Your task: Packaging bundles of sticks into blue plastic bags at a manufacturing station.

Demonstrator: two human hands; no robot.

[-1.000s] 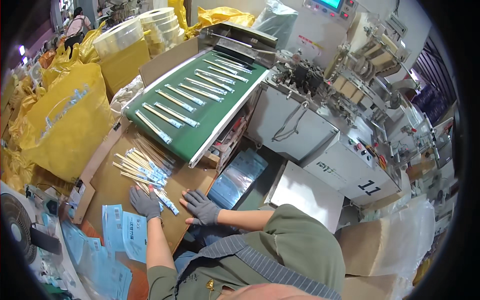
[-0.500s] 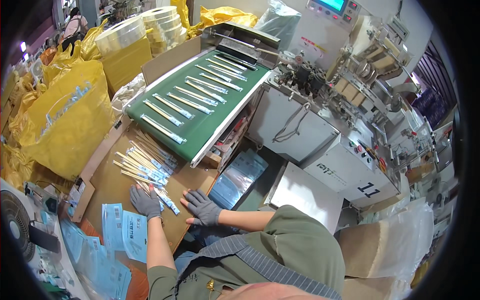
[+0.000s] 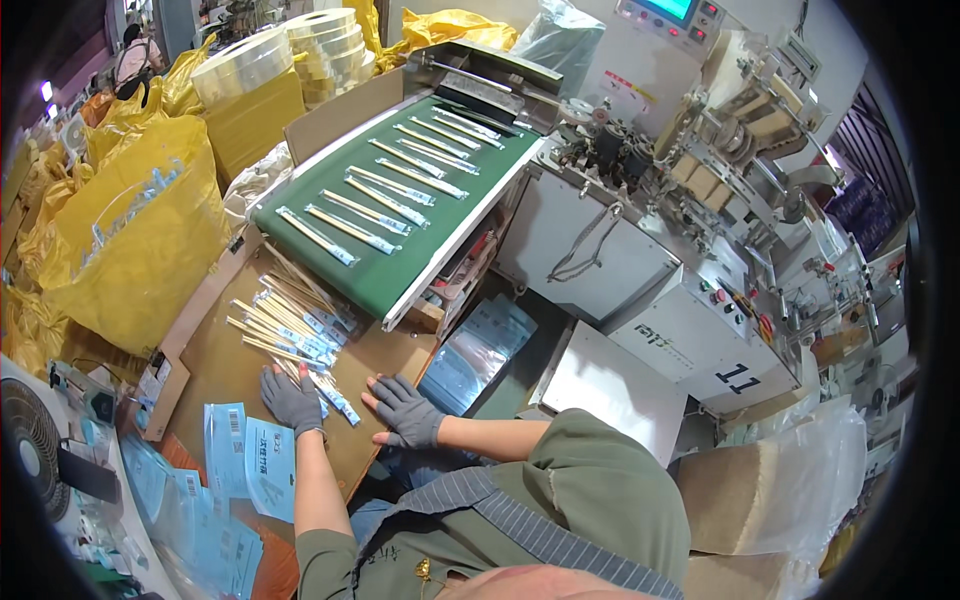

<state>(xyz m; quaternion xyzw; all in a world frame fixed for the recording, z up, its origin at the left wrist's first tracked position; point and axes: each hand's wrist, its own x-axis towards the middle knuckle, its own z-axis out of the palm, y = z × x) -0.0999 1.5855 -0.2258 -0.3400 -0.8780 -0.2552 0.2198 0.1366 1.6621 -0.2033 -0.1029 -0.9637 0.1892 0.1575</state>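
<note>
Head cam: I see L hand (image 3: 293, 402) lying flat, fingers loose, at near edge of wrapped chopsticks (image 3: 300, 335) piled on worktop (image 3: 212, 385); R hand (image 3: 406, 412) spread flat nearby, nothing held.

A pale wall (image 3: 765, 30) rose behind, dark floor (image 3: 545, 335) showed beside the brown surface (image 3: 212, 385), small lights (image 3: 46, 91) glowed upper left

A dark fan (image 3: 27, 452) stands left, pale rolls (image 3: 322, 45) stacked beyond.
</note>
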